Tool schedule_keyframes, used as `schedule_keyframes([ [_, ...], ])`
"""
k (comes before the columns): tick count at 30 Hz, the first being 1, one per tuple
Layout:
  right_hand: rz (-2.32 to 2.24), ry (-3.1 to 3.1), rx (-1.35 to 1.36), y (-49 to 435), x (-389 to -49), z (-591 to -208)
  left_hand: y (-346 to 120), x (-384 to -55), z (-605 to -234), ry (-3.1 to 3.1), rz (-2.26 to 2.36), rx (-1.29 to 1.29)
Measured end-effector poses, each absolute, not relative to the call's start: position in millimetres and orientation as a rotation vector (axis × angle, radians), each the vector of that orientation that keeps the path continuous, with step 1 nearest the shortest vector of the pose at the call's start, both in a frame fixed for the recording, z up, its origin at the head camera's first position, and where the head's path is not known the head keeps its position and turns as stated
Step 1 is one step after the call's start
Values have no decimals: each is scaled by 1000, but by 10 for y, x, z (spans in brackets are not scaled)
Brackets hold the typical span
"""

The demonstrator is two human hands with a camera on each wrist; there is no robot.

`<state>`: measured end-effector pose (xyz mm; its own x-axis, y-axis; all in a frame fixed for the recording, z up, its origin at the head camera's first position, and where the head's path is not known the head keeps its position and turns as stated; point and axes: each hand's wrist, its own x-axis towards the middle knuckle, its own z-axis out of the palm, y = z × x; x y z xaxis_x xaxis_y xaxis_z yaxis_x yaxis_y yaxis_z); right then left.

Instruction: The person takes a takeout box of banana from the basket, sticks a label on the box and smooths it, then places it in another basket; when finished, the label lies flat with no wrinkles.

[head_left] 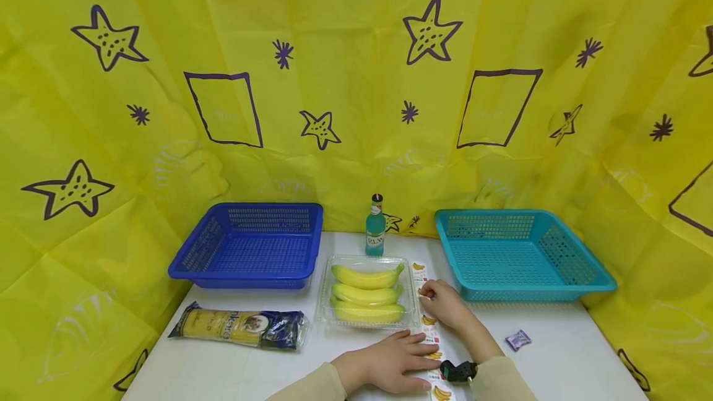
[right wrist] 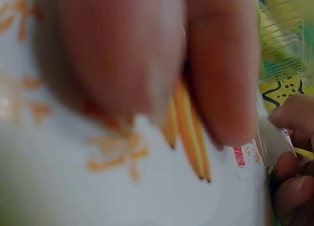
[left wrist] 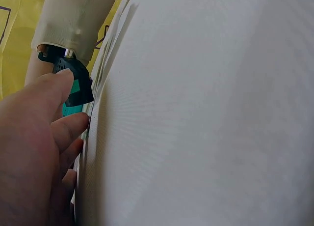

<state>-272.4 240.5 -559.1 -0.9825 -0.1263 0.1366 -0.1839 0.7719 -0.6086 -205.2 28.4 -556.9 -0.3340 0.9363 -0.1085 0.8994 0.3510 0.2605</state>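
In the head view, my left hand point(head_left: 395, 361) lies with fingers spread across a white strip of banana stickers point(head_left: 442, 393). Farther up the same strip, my right hand point(head_left: 445, 305) has its thumb and fingers drawn together, pinching at a sticker. Close up, the right wrist view shows a printed banana sticker point(right wrist: 189, 137) between thumb and finger; the exact grip is partly hidden. Left of the strip sits a clear plastic box point(head_left: 328, 262) with three bananas point(head_left: 364, 296) inside. The left wrist view shows my left thumb and fingers extended beside the white table surface.
A blue basket point(head_left: 245, 274) stands at the back left and a teal basket point(head_left: 529, 293) at the back right. Between them is a green bottle point(head_left: 375, 231). A pasta packet point(head_left: 239, 327) lies front left, a small purple wrapped item point(head_left: 518, 340) at right.
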Motion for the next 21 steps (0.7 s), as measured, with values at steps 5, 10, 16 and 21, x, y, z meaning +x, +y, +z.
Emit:
schedule_keyframes([
  [5,1164,-2858,154,2404,-2701,-5577,288,-2050,-5550,2370,228,1645],
  [10,1390,-2839,28,2399,-2659,-5544,290,-2047,-5548,2376,223,1654],
  [16,1597,-2750,-107,2387,-2682,-5557,290,-2056,-5545,2357,243,1642],
  [21,1717,-2640,-207,2380,-2735,-5579,293,-2063,-5537,2349,247,1637],
])
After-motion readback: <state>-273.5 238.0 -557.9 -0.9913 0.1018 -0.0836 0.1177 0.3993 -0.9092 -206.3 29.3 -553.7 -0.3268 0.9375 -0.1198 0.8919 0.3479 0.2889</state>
